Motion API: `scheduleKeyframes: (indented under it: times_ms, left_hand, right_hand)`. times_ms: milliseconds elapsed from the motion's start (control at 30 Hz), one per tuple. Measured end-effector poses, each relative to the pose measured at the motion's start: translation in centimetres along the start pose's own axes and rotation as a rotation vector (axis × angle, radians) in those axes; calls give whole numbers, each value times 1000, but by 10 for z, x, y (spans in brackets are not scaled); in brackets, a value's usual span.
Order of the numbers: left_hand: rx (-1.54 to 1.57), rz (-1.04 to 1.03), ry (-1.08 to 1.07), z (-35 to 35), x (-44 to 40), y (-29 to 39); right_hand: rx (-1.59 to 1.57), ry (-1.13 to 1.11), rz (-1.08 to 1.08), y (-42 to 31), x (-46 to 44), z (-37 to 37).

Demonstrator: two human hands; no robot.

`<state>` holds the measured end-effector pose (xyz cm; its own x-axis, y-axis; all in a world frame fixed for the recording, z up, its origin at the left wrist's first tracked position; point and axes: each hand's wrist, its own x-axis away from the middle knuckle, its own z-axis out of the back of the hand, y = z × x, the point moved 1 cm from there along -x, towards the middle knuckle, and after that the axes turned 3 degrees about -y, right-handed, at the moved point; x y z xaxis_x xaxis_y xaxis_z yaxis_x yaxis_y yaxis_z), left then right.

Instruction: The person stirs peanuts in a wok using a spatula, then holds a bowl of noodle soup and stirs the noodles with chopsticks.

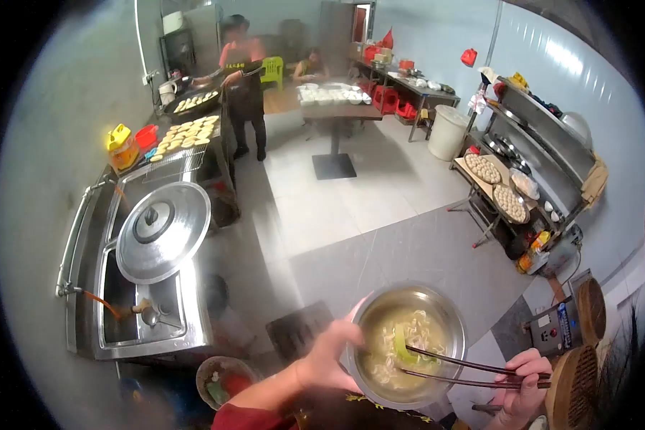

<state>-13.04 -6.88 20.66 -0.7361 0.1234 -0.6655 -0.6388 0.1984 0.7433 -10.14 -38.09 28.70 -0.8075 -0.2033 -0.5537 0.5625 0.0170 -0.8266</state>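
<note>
My left hand (pixel 328 360) grips the left side of a round metal bowl (pixel 444 315), its fingers and thumb at the rim. The bowl holds pale broth with noodles (pixel 417 331) and a green piece (pixel 403 342) that looks like a vegetable. In my right hand (pixel 527 387) is a pair of dark chopsticks (pixel 466 364), with their tips spread over the noodles inside the bowl. The chopstick tips appear to touch the food. Part of my left hand is hidden behind the bowl.
A metal sink (pixel 166 301) with a large pot lid (pixel 163 240) stands at left. Beyond are a rack of flat golden pieces (pixel 186 136) and a person (pixel 245 79) by a pan (pixel 215 104). A bin (pixel 209 373) is below; bamboo steamers (pixel 573 383) stand at right.
</note>
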Motion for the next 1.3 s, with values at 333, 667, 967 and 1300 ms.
scheduleKeyframes:
  times_ms: [333,667,967,1300]
  left_hand:
    - [-38,-23,87,10,7,2]
    - [-42,-57,123,20,14,9]
    - [-197,-101,232,23,31,23]
    - [-208,-118,316,17,42,38]
  right_hand:
    - [-121,-152,-42,8,-9,-10]
    - [-110,-199,14,12,-25,-30]
    - [-228,-289,-44,10,-31,-42]
    - [-416,-430,-126,5,-34,-48]
